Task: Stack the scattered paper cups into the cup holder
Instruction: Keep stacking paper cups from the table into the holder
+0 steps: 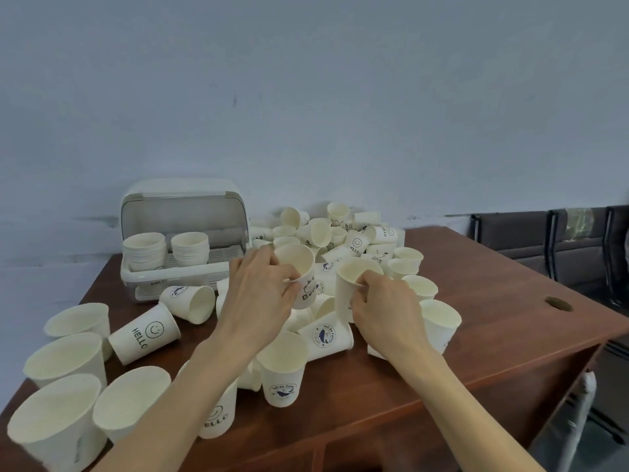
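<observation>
Head view, down (close) over table.

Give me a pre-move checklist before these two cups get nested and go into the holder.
1. Left hand grips the bear-print cup: ok.
2. Right hand holds the plain cup by its rim: ok.
3. Both cups mouth-up for nesting: not ok, the bear-print cup is tilted.
4. Cup holder lid open: ok.
5. Room in the holder beside its two stacks: ok, tray bare on the right.
6. Held cups empty inside: ok.
</observation>
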Available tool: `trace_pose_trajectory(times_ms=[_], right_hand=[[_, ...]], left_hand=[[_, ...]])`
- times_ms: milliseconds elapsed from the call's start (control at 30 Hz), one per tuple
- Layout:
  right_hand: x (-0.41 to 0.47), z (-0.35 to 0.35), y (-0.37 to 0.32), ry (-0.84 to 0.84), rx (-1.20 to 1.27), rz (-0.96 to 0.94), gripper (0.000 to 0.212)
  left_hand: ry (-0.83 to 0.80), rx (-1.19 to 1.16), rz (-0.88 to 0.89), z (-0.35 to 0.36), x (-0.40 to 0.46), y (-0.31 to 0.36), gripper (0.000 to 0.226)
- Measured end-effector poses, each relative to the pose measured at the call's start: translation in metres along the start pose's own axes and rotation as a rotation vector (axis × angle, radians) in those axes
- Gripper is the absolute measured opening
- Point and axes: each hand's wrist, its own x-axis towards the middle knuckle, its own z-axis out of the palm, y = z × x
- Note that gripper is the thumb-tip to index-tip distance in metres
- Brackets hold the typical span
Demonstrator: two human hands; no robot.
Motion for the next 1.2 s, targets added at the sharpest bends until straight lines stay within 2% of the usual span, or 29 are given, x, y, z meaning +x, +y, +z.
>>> trace_pose_trajectory(times_ms=[300,500,833,967,1200], right_hand=[[0.019,0.006,-0.034,0.006,0.023,-0.053,0.013],[0.048,0.013,-0.071,0.009,0.054,-0.156,0.017],[0.1,0.052,-0.135,-0.112,0.126,-0.247,0.016],[0.121,0.069,-0.157,-0.129,0.117,-0.306,0.017],[0.159,0.111,-0.187,-0.151,0.157,-0.298,0.022]], left_hand=[[-0.023,0.112,-0.042,-0.034,0.012,-0.04,0.014],[-0.008,0.169,-0.11,-0.058,0.027,-0.07,0.02],[-0.057,0.276,-0.211,-0.079,0.055,-0.133,0.022],[-0.021,0.343,-0.228,-0.076,0.074,-0.158,0.02],[0.05,0.409,-0.319,-0.067,0.093,-0.204,0.016]])
